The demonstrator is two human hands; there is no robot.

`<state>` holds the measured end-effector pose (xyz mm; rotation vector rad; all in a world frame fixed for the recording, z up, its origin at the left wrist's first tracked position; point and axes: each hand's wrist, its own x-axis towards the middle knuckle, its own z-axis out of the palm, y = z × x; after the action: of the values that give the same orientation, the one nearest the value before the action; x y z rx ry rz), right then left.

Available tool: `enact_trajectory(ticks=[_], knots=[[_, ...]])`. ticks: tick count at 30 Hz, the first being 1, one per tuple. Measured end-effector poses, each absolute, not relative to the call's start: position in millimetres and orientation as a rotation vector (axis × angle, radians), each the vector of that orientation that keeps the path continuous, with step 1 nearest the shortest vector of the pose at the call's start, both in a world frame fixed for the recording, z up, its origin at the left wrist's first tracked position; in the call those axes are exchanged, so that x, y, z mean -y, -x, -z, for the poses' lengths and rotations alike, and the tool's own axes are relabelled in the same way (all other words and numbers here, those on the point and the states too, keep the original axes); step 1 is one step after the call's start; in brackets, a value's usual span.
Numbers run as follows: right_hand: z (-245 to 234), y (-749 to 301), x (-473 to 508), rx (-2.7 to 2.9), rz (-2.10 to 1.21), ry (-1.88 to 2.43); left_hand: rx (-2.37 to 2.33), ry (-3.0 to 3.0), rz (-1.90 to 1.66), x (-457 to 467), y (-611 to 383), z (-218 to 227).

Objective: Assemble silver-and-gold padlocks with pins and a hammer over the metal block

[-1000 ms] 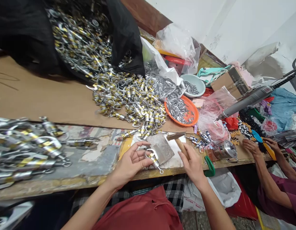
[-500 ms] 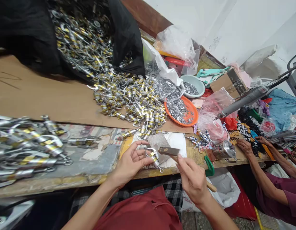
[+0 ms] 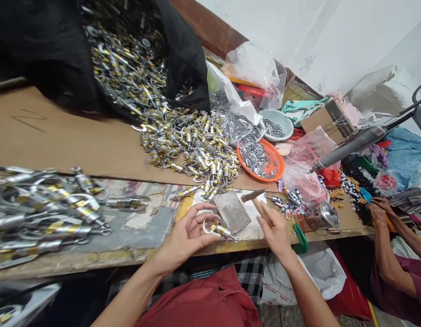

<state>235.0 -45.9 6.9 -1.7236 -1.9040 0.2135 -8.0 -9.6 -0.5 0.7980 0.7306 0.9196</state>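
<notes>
My left hand pinches a small silver-and-yellow metal piece between thumb and fingers. It has a cylindrical body, a curved clip at one end and a little ring at the other. Just behind it lies a grey block on white paper. The hammer is in my right hand, its head raised near the block's right upper edge and clear of the piece. My right fingers wrap round its wooden handle.
Similar pieces form a pile on cardboard, spilling from a black bag; more lie at left. An orange dish and a pale bowl hold small metal parts. A co-worker's hands are at far right.
The hammer head has moved from over the piece toward the right and up, uncovering the grey block. The piece has turned in my left hand. The co-worker's hands have shifted right.
</notes>
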Motion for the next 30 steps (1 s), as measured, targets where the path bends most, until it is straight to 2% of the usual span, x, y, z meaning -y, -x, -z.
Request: enact_trajectory(ticks=[5, 8, 11, 13, 15, 16, 20, 23, 25, 27, 30], knots=[[19.8, -264.5, 28.0, 1.885, -0.192, 1.977, -0.653, -0.883, -1.002, 17.4, 16.7, -9.7], [25.3, -265.6, 22.0, 1.994, 0.032, 2.052, -0.801, -0.929, -1.158, 15.8, 27.2, -22.6], [30.2, -261.3, 16.0, 2.091, 0.32, 2.058, -1.227, -0.899, -1.586, 1.0, 51.0, -36.6], [35.2, -258.7, 12.4, 2.113, 0.475, 2.045, -1.543, -0.777, -2.011, -11.6, 73.1, -43.4], [40.5, -256.9, 10.2, 2.114, 0.591, 2.034, -1.781, -0.776, -2.186, -20.1, 93.7, -46.4], [42.8, -256.3, 9.8, 2.113, 0.624, 2.031, -1.896, -0.869, -2.176, -22.0, 100.9, -46.2], [45.0, -256.4, 10.8, 2.106, 0.54, 1.993, -2.196, -1.544, -1.737, -21.9, 95.7, -31.3], [35.3, -262.4, 4.2, 2.028, 0.35, 1.827, -1.922, -1.906, -1.643, -25.8, 66.8, -8.9], [23.2, -271.1, -9.8, 1.927, 0.304, 1.752, -1.743, -2.058, -1.369, -31.5, 49.4, 5.8], [9.3, -282.7, -33.0, 1.859, 0.294, 1.802, -1.758, -2.134, -1.078, -37.8, 39.9, 16.8], [-6.1, -298.5, -80.2, 1.863, 0.217, 1.939, -1.821, -2.154, -0.921, -44.4, 39.4, 25.5]])
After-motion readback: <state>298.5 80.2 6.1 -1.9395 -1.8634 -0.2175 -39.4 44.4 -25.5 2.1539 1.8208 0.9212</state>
